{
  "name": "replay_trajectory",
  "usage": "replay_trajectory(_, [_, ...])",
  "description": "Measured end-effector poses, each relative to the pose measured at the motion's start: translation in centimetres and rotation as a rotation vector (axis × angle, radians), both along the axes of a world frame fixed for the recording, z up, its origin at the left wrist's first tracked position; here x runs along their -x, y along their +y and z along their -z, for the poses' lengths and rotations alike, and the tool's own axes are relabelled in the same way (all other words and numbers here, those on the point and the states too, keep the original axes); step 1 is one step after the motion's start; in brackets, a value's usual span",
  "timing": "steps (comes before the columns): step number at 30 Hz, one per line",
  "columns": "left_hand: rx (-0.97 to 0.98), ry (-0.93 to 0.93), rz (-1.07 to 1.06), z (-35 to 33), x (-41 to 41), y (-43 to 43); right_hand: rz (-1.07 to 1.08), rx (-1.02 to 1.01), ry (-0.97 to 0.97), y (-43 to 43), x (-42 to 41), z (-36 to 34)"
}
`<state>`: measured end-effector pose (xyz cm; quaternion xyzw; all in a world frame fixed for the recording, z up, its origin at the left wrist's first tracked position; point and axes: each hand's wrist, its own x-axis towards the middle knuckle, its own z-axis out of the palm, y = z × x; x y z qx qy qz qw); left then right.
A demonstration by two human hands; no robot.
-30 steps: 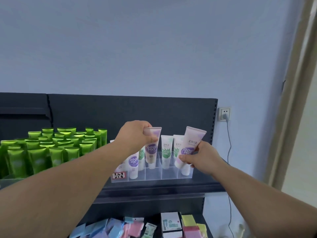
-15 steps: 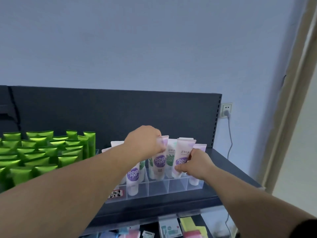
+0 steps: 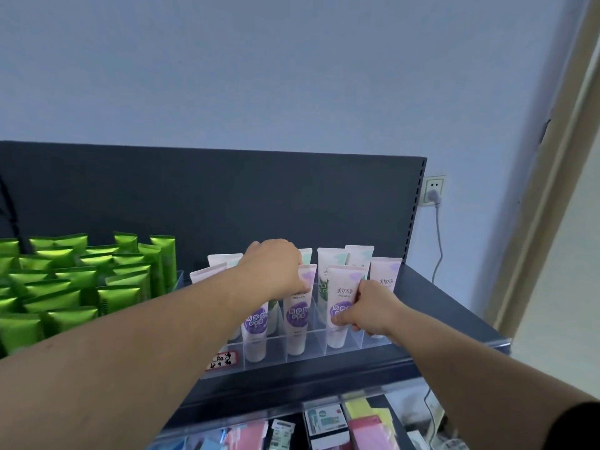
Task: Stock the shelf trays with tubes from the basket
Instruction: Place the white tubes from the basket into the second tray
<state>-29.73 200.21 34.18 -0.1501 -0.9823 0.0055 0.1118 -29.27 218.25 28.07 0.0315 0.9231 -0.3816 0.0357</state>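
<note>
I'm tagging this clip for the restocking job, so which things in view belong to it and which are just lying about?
In the job: left hand, holding the first purple tube; right hand, holding the second purple tube; clear tray.
Lying about: green tubes; wall socket; boxes on the lower shelf.

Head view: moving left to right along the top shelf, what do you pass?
Green tubes → left hand → purple-label tube it grips → second purple-label tube → right hand gripping it → wall socket → door frame.
</note>
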Motion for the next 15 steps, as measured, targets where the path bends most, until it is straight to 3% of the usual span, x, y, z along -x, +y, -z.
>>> replay_trajectory(10, [-0.102,-0.081,0.005,-0.2,0.0,0.2,-0.073,0.024,-0.019,0.0,0.3,-1.9])
replay_trajectory(15, [-0.133,-0.069,0.02,0.1,-0.1,0.3,-0.052,-0.03,0.104,0.2,0.2,-2.3])
